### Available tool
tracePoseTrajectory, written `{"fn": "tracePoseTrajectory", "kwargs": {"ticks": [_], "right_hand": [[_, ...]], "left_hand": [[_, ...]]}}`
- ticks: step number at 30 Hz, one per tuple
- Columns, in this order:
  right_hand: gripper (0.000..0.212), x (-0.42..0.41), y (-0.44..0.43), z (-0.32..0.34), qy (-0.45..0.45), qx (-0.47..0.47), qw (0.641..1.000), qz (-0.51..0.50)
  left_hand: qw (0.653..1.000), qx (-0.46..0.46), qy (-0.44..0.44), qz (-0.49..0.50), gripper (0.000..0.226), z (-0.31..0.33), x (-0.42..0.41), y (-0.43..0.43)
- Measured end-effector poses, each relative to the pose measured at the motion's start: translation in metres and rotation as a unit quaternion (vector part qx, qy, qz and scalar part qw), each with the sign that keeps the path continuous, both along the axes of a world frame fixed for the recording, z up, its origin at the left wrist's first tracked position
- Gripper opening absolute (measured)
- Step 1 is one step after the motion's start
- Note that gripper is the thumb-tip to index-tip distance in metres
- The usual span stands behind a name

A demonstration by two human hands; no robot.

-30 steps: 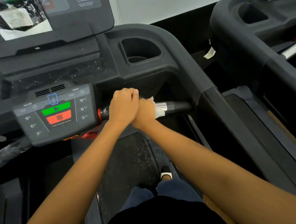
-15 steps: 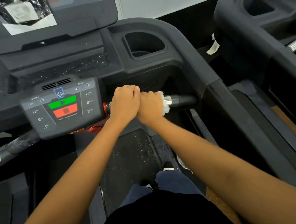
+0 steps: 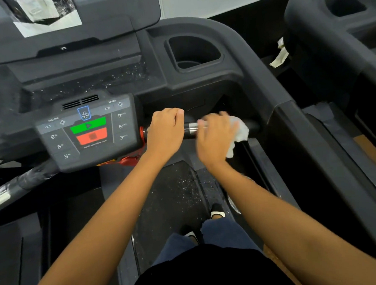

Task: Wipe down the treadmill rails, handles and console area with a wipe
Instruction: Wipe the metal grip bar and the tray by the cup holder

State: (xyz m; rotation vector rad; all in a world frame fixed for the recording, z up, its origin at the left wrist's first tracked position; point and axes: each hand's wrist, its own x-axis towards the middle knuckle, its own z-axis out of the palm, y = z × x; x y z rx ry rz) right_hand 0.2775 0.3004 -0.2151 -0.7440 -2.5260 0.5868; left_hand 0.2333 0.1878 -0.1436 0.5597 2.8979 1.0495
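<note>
Both forearms reach forward from the bottom edge and converge on the short horizontal handlebar (image 3: 190, 129) just right of the control panel (image 3: 86, 134). The left grip (image 3: 164, 130) sits knuckles-up, fingers curled over the top of the bar and thumb tucked against the index finger, closed round the bar itself. The right grip (image 3: 217, 136) lies just beside it, with a short band of bare chrome between the two. It is motion-blurred, but we can see its fingers bent over a crumpled white wipe (image 3: 240, 131) that it holds against the bar. The wipe is thin and wrinkled, bunched round the bar's black outer section, with one tail hanging below. The bar is a round tube, polished metal in the middle and matte black toward its right end. The panel is a tilted dark slab with a green button above a red one and pale numerals on both sides. The console moulding (image 3: 254, 58) is matte black plastic with rounded edges and holds a deep cup holder (image 3: 194, 52). White specks dust the tray (image 3: 88, 82) and the belt (image 3: 174, 197).
</note>
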Motion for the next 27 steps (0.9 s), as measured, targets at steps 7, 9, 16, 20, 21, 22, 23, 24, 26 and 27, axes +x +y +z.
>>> {"fn": "tracePoseTrajectory", "kwargs": {"ticks": [7, 9, 16, 20, 21, 22, 23, 24, 26, 27], "right_hand": [[0.030, -0.011, 0.040, 0.010, -0.028, 0.155, 0.957, 0.245], [0.041, -0.006, 0.065, 0.011, -0.101, 0.150, 0.977, 0.114], [0.027, -0.035, -0.045, 0.036, -0.176, 0.170, 0.954, 0.170], [0.022, -0.038, -0.084, 0.047, -0.114, 0.135, 0.936, 0.305], [0.023, -0.035, -0.074, 0.046, -0.084, 0.123, 0.928, 0.341], [0.022, -0.031, -0.056, 0.043, -0.060, 0.127, 0.924, 0.354], [0.015, -0.027, -0.035, 0.038, -0.035, 0.152, 0.926, 0.344], [0.010, -0.021, -0.016, 0.036, -0.028, 0.182, 0.932, 0.312], [0.012, -0.017, 0.000, 0.039, -0.136, 0.237, 0.933, 0.233], [0.019, -0.022, -0.005, 0.040, -0.202, 0.256, 0.917, 0.228]], "left_hand": [[1.000, 0.007, 0.018, 0.011, 0.040, 0.004, -0.011, -0.014], [0.999, 0.008, 0.024, 0.020, 0.042, 0.003, -0.013, -0.025], [0.995, -0.009, 0.091, -0.030, 0.031, 0.002, -0.019, -0.035], [0.982, -0.037, 0.183, 0.006, 0.031, 0.007, -0.031, -0.055], [0.977, -0.064, 0.202, 0.021, 0.033, 0.007, -0.035, -0.063], [0.972, -0.098, 0.212, 0.032, 0.036, 0.006, -0.038, -0.070], [0.968, -0.134, 0.210, 0.037, 0.040, 0.005, -0.041, -0.077], [0.965, -0.166, 0.201, 0.038, 0.045, 0.004, -0.043, -0.083], [0.963, -0.195, 0.180, 0.040, 0.055, 0.003, -0.046, -0.090], [0.964, -0.198, 0.176, 0.038, 0.058, 0.002, -0.047, -0.092]]}}
